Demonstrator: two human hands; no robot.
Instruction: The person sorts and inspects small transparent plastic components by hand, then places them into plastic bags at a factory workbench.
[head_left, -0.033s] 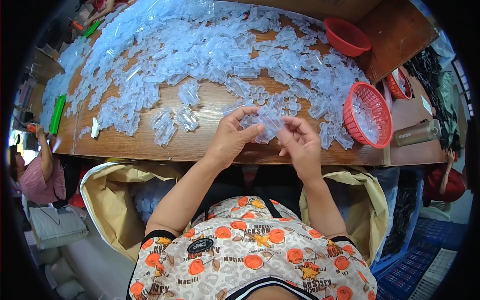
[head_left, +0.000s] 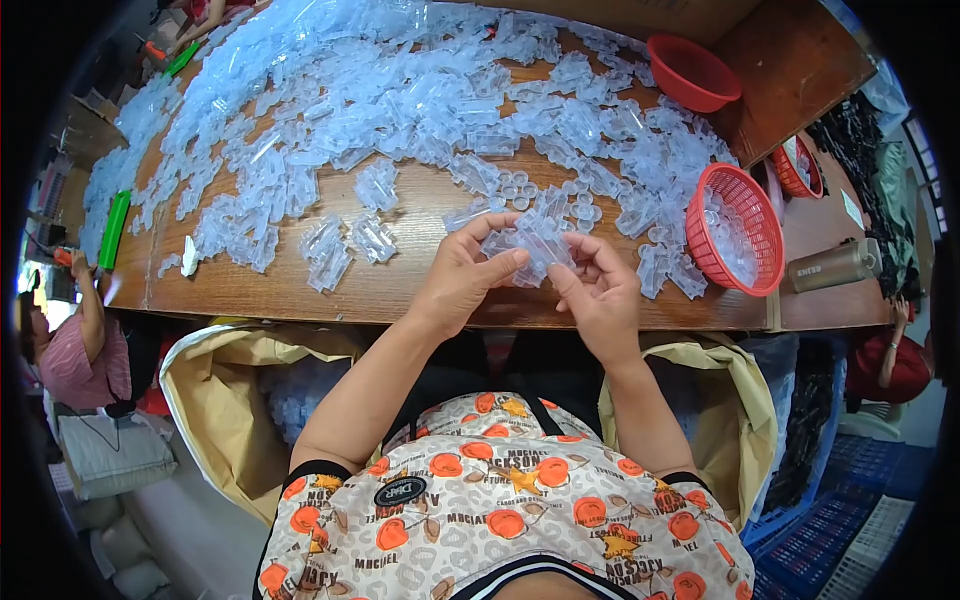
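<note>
Between my hands, just above the table's near edge, is a clear plastic piece (head_left: 540, 243) with ribbed, tube-like sections. My left hand (head_left: 466, 272) grips its left side, thumb on top. My right hand (head_left: 602, 292) pinches its right side between thumb and fingers. Part of the piece is hidden behind my fingers. Just beyond them lie several small round clear pieces (head_left: 518, 188). To the left on the wood sit a few similar clear pieces (head_left: 326, 252), set apart from the big heap (head_left: 400, 100).
A red basket (head_left: 702, 232) holding clear pieces and a red bowl (head_left: 690, 75) stand at right. Beside them lies a brown-grey bottle (head_left: 836, 266). Open tan sacks (head_left: 225, 400) hang below the table edge. Another person (head_left: 90, 350) works at far left.
My right thumb and fingers have shifted slightly and closed in on the clear piece. My left hand has hardly moved.
</note>
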